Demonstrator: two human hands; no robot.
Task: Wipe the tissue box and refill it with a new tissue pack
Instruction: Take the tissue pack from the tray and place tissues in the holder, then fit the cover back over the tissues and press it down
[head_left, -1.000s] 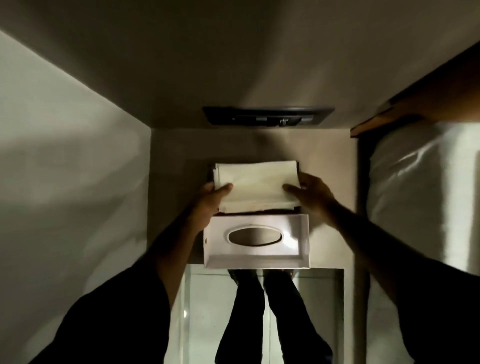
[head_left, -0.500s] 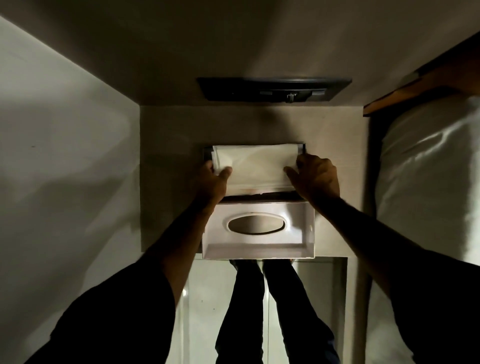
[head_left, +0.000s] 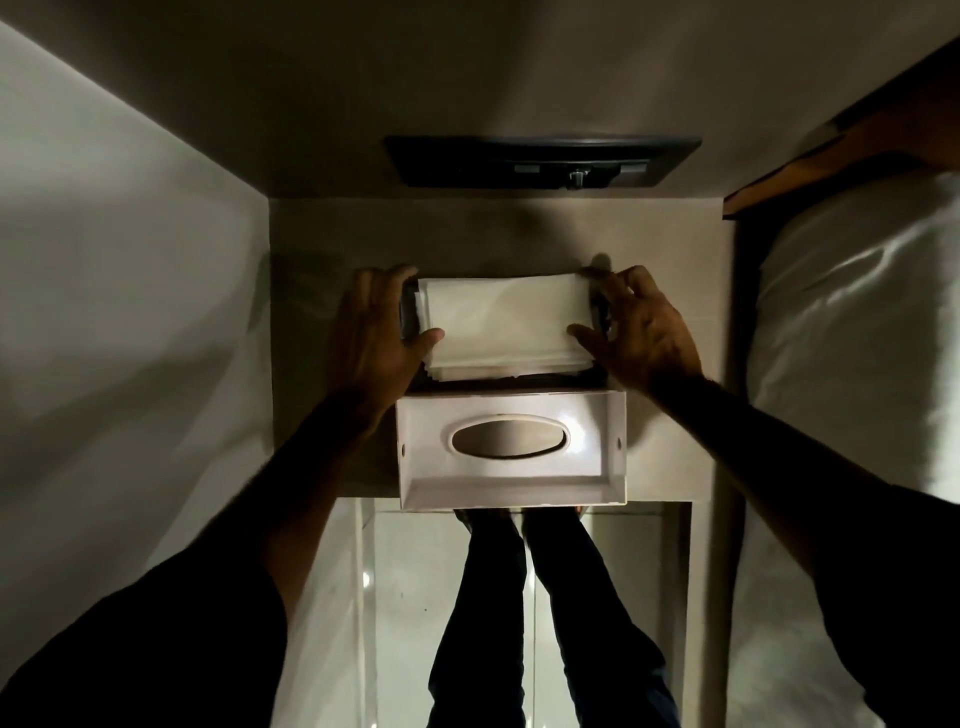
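Head view: L hand grips left end of tissue stack, thumb on top, fingers curled round far corner; R hand same on right end. Stack sits in dark base tray on shelf, just behind white lid w/ oval slot, hollow side up. Vs 0.5 s ago: fingers reach further back along stack ends

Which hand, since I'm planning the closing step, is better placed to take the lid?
Left, probably: left hand, gripping the tissue stack, sits beside the lid corner; right hand lies farther.
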